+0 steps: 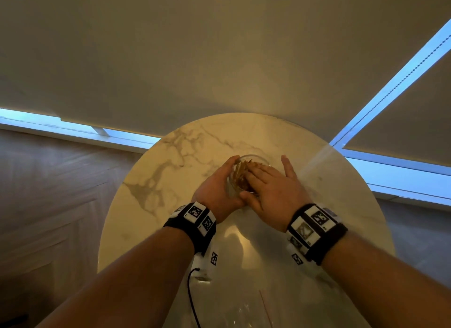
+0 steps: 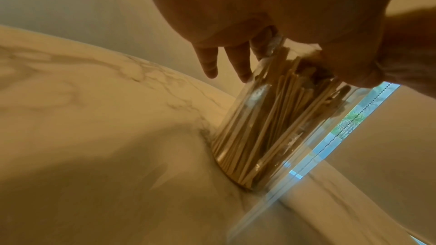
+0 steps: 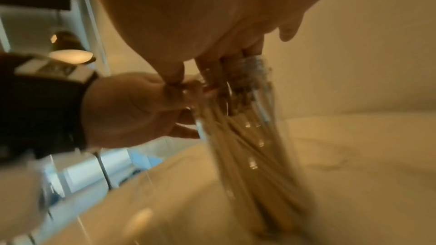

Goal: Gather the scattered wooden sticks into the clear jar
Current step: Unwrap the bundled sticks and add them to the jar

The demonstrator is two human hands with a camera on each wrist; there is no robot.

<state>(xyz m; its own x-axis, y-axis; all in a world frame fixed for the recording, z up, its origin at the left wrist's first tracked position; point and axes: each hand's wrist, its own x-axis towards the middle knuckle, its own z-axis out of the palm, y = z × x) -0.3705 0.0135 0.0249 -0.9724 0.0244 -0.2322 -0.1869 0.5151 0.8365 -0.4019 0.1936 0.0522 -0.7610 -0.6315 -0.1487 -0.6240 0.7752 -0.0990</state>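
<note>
Jar (image 1: 253, 159), clear glass, stands upright on round marble table (image 1: 185, 151), approx. centre of tabletop, between both hands. Wooden sticks (image 2: 266, 118) fill jar, packed roughly vertical w/ a slight lean; tips reach up to the rim.

Left hand (image 1: 214, 186): curled round jar's left side near the top, thumb toward the wearer, fingers (image 2: 240, 62) on the glass wall. Grip clamped on jar.

Right hand (image 1: 271, 188): palm down over jar mouth, fingers extended and laid flat across stick tops; little finger splayed out to the right, clear of the rim. Not curled round anything; hand flat, pressing on sticks. Right wrist view is blurred, so exact fingertip contact can't be confirmed there.

Both wrists carry black bands (image 1: 195, 220) w/ white marker blocks. Black cable (image 1: 191, 296) hangs from left band over near table edge. Thin pinkish stick-like item (image 1: 266, 308) lies on tabletop close to wearer, well apart from jar; material can't be told.

Wood floor (image 1: 48, 181) left of table.
</note>
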